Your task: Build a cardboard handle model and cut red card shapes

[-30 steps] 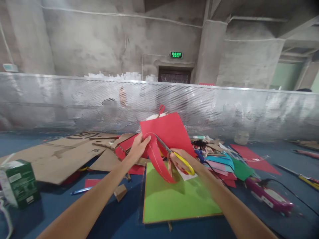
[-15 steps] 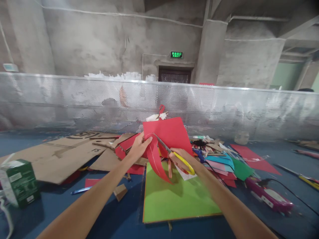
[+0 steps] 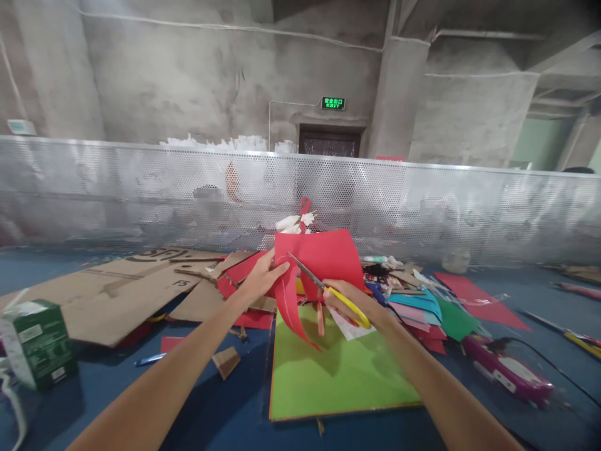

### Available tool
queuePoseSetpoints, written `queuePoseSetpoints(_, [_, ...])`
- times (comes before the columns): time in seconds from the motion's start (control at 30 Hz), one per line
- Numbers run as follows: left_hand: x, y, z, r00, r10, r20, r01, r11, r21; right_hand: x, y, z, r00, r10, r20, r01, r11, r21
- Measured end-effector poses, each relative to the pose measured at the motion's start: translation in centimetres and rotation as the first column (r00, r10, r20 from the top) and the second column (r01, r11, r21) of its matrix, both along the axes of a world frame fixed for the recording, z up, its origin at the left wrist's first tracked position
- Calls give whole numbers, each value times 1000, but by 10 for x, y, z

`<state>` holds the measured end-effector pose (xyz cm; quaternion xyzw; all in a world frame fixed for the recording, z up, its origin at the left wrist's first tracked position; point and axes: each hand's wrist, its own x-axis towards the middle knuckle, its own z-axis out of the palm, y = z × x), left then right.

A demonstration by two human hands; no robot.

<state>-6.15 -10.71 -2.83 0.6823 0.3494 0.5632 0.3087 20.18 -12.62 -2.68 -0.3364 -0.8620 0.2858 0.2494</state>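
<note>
My left hand (image 3: 263, 275) pinches the left edge of a red paper sheet (image 3: 323, 254), thumb on the near face. From that sheet a curved, tapering strip (image 3: 290, 307) hangs down, marked with a pale line. Yellow-handled scissors (image 3: 347, 304) are gripped in my right hand (image 3: 340, 294). Their blades lie across the red sheet, tips close to my left thumb; part of the handle is hidden by my fingers. Below both hands lies a green sheet (image 3: 338, 382) on the table.
Flattened cardboard (image 3: 107, 294) and a dark green box (image 3: 40, 344) are on the left. To the right lie coloured sheets (image 3: 416, 307), a purple device (image 3: 507, 369) with a cord, and a red sheet (image 3: 479, 297). A perforated metal screen (image 3: 141, 194) runs behind the table.
The red sheet has shifted slightly down and right, and its right side curls more. The hanging strip has swung a little. Both hands keep their holds.
</note>
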Motion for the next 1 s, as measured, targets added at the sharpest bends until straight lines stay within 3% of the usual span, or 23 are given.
queuePoseSetpoints(0.27, [0,-2,0,997,-78,-1,78,996,-32,3,3,1,1000,17,-13,-16,999,30])
queuePoseSetpoints(0.7, [-2,-5,3,992,-122,-27,119,990,-81,12,6,2,1000,20,-21,-22,997,-73])
queuePoseSetpoints(1.0, [3,-12,5,967,-250,38,253,959,-130,22,18,-8,988,152,-21,-154,981,-115])
